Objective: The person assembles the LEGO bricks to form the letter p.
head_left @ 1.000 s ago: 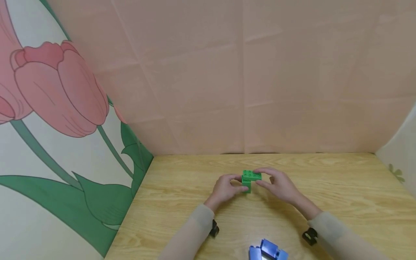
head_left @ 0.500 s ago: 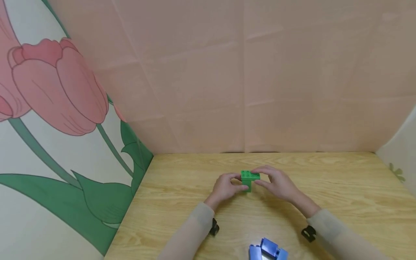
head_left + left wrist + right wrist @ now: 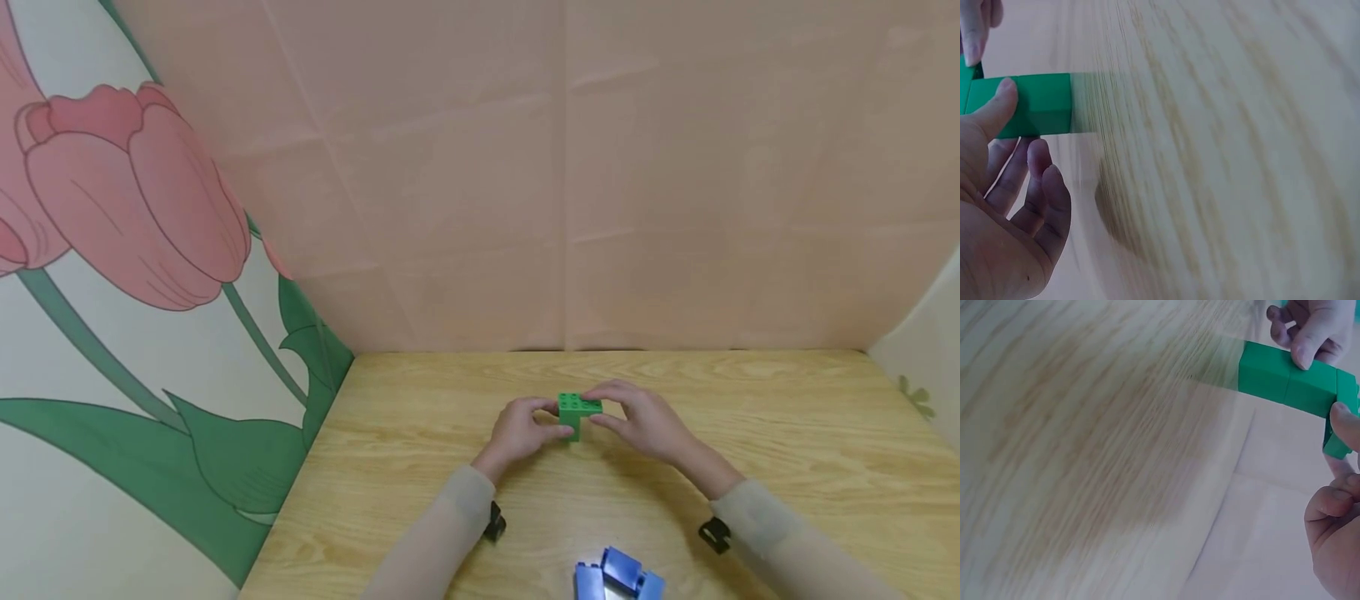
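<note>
A long green building brick (image 3: 577, 403) lies across the top of an upright stack of green bricks (image 3: 574, 430), in the middle of the head view. Its left end sits on the stack; its right end juts out to the right. My left hand (image 3: 519, 429) pinches the stack between thumb and fingers. In the left wrist view, its thumb (image 3: 1002, 103) presses on the stack's side. With thumb and fingers, my right hand (image 3: 647, 423) grips the jutting end. The right wrist view shows two stacked bricks (image 3: 1285, 378) under the long one, their base at the tabletop.
Several blue bricks (image 3: 621, 571) lie close together at the near edge of the head view, between the forearms. A pinkish sheet (image 3: 562, 183) hangs behind the wooden table (image 3: 420, 383). A tulip-patterned panel (image 3: 135, 192) stands along the left side.
The long green brick has come from slightly off the stack to lying flush on its top, with the stack's studs covered. Both hands have kept their hold and barely moved.
</note>
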### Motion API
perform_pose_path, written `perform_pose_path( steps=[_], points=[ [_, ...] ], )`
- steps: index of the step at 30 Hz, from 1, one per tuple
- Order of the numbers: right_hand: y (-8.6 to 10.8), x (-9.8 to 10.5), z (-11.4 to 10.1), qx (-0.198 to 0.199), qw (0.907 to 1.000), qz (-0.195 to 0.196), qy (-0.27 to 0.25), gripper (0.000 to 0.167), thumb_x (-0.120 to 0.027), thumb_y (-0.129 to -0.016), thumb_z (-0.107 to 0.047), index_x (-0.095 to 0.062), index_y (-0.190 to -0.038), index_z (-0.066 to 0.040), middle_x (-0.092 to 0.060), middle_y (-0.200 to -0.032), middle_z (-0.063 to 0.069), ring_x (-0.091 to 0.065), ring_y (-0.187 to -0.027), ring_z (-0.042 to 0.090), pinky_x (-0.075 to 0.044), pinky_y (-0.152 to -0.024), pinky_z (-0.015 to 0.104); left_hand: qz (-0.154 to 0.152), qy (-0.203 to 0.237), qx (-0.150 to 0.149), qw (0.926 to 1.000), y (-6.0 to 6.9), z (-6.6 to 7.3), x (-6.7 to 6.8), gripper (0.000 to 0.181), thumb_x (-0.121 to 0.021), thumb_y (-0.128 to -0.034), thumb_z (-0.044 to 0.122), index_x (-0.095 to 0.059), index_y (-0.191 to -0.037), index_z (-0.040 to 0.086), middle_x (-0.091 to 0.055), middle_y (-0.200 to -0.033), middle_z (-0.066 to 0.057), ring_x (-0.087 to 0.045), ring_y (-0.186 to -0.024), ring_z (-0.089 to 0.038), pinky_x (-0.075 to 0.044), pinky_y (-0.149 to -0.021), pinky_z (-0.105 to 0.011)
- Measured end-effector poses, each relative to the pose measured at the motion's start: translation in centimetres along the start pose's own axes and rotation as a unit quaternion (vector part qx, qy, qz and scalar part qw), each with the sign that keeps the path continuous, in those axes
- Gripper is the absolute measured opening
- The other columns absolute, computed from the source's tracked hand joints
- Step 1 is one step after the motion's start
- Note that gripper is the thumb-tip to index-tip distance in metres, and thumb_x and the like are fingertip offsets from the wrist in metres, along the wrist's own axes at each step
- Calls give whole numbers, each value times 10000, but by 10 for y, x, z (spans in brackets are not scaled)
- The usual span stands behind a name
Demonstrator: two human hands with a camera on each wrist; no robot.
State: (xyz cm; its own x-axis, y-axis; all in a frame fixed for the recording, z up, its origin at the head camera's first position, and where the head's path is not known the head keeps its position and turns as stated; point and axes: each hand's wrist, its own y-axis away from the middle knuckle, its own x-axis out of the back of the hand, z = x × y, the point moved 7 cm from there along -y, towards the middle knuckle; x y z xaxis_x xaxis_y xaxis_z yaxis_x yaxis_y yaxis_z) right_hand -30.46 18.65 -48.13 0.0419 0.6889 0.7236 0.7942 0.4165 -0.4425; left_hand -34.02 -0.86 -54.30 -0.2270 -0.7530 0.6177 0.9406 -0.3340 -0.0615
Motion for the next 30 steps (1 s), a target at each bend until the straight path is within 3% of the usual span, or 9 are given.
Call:
perform_pose_path(
  steps=[11, 16, 22, 30],
  points=[
    [1, 0, -7, 169, 9988, -18, 459, 340, -836, -901, -136, -749, -1229, -127, -712, -1219, 70, -706, -1064, 298, -589, -853, 518, -1, -8, 44, 10000, 2, 0, 1, 383, -832, -851, 527, -781, -1141, 281, -683, -1105, 215, -611, -1121, -71, -502, -997, -418],
    [4, -1, -8, 45, 9987, -126, 499, 402, -841, -903, -174, -728, -1287, -131, -699, -1276, 91, -680, -1141, 342, -560, -904, 572, -8, 20, 42, 10000, 3, 0, 0, 374, -835, -847, 525, -780, -1131, 289, -680, -1107, 216, -616, -1086, -68, -512, -971, -410],
    [14, 4, -11, -100, 9991, -137, 394, 498, -844, -905, -217, -681, -1368, -135, -638, -1377, 138, -616, -1235, 400, -526, -933, 629, 22, 46, 23, 10000, 4, 0, -1, 359, -837, -842, 528, -782, -1113, 300, -681, -1110, 221, -606, -1137, -71, -494, -1012, -429],
    [28, 17, -19, -89, 9980, 17, 623, 512, -839, -906, -280, -682, -1360, -104, -630, -1368, 143, -633, -1192, 401, -536, -912, 621, 39, -29, 42, 10000, 5, 2, 0, 380, -839, -842, 525, -782, -1133, 288, -683, -1112, 227, -607, -1112, -55, -504, -992, -419]
  ],
)
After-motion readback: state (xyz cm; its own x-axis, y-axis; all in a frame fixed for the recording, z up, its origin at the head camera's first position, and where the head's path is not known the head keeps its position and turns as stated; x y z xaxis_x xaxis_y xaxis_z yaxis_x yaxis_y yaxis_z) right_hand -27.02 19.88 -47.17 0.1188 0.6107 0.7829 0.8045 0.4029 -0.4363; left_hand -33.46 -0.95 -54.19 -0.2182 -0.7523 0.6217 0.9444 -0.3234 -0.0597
